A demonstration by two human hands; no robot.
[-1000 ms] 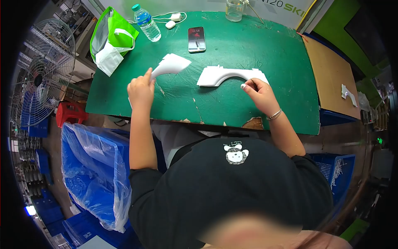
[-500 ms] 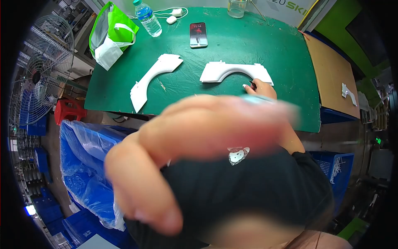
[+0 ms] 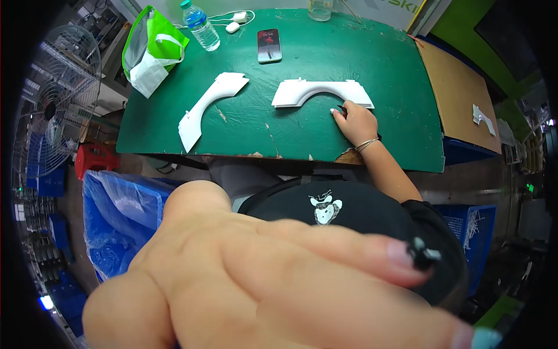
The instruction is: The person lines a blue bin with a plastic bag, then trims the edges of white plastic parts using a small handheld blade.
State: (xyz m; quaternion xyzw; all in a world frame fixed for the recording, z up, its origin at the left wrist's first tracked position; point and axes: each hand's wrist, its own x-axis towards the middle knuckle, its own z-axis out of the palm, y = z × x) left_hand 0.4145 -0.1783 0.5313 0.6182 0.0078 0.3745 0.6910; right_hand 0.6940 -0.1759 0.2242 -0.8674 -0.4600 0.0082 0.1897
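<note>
My left hand (image 3: pixel 250 279) is raised very close to the camera, its fingers stretched toward the lower right, with nothing visible in it. On the green table (image 3: pixel 314 136), my right hand (image 3: pixel 357 122) is closed around a small dark item too small to make out. Its fingertips are at the lower edge of a white arched part (image 3: pixel 322 90), which looks like several layers stacked. Farther left, a second white curved part (image 3: pixel 206 107) lies flat at a slant, touched by neither hand.
Along the back are a green bag (image 3: pixel 154 43), a water bottle (image 3: pixel 200 26), a white charger with cable (image 3: pixel 235 23), a phone (image 3: pixel 269 45) and a glass (image 3: pixel 320 9). A brown board (image 3: pixel 459 87) bears a small white part (image 3: pixel 483 120). Below left stands a lined blue bin (image 3: pixel 122 203).
My left hand has let go of the left white part and come up close to the camera. My right hand stays by the arched part. The view has shifted slightly.
</note>
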